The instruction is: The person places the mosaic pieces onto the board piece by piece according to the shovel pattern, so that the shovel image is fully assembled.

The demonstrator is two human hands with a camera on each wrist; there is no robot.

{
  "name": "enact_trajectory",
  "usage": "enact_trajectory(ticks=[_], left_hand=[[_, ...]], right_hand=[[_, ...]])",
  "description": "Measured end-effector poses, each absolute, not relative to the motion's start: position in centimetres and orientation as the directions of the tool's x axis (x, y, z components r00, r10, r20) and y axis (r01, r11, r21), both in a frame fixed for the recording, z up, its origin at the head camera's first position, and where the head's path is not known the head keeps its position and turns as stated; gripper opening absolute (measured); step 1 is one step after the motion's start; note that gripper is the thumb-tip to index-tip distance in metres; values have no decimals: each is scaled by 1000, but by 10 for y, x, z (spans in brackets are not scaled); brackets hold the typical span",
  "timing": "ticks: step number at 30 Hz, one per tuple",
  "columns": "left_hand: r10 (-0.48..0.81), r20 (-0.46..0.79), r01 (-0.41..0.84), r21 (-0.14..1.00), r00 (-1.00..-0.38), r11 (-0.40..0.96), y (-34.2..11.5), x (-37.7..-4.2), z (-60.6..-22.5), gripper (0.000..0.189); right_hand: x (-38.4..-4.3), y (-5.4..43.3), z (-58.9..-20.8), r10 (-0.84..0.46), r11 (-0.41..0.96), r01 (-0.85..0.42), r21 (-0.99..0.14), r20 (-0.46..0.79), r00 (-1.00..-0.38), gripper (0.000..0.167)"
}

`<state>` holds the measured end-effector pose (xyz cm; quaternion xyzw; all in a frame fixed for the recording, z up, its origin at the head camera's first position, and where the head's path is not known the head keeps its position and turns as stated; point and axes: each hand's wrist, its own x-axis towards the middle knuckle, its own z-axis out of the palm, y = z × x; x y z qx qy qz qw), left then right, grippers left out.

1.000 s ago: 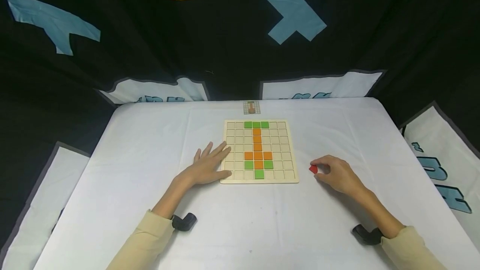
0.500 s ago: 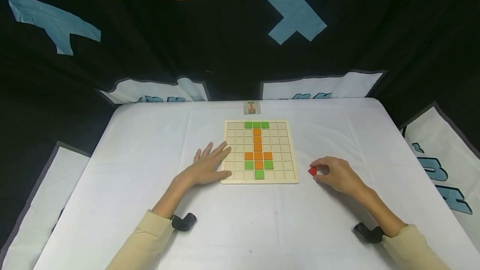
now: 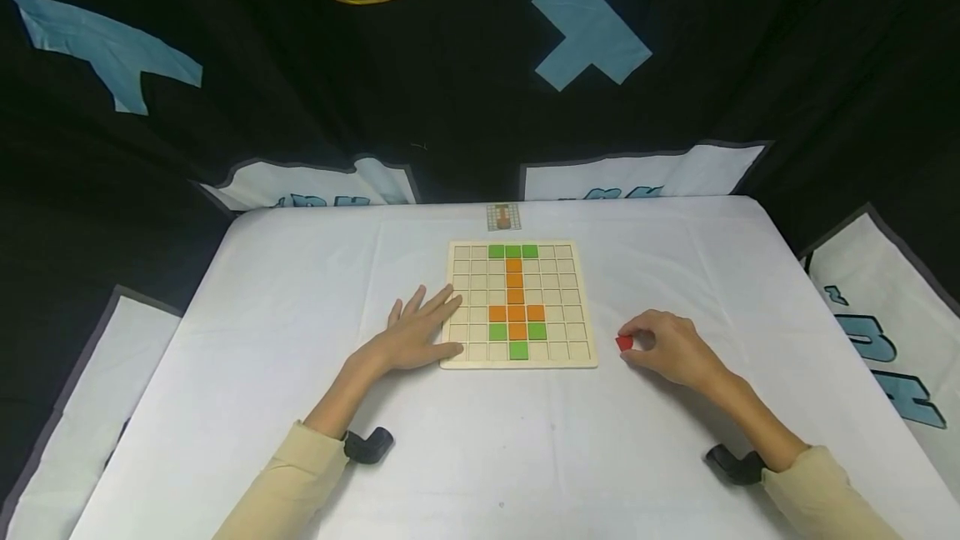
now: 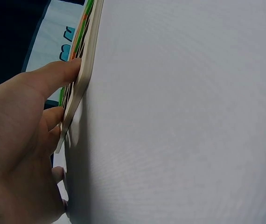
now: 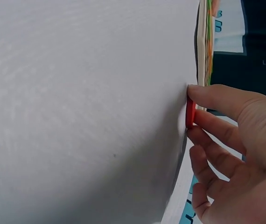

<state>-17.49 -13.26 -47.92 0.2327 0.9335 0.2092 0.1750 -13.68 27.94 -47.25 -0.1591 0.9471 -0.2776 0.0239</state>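
A square wooden grid board (image 3: 468, 268) lies mid-table, with green tiles (image 3: 518, 350) and orange tiles (image 3: 514, 281) set in several of its cells. My left hand (image 3: 411, 337) rests on the board's left edge, fingers spread and thumb on the near corner; the left wrist view shows the thumb (image 4: 60, 74) on the rim. To the right of the board, my right hand (image 3: 672, 348) pinches a red tile (image 3: 624, 343) between thumb and fingers. Seen from the right wrist, the red tile (image 5: 190, 112) lies flat, low at the white tabletop.
Behind the board lies a small card (image 3: 503, 217) printed with a similar grid pattern. A white cloth covers the table (image 3: 300, 273). Black curtains (image 3: 450, 90) with blue and white patches hang behind it. A black camera mount (image 3: 369, 445) sits on each wrist.
My right hand and the red tile have shifted very slightly left, and the tile has turned a little between the fingers. The left hand and the board stay put.
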Motion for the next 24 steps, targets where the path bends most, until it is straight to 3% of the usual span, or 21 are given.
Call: enact_trajectory(ticks=[14, 24], left_hand=[[507, -232, 361, 470, -830, 806, -132, -175, -480, 81], [509, -225, 366, 469, -831, 804, -132, -175, -479, 81]], right_hand=[[-140, 238, -465, -315, 746, -313, -589, 102, -944, 23], [-139, 194, -472, -415, 727, -397, -561, 102, -904, 20]])
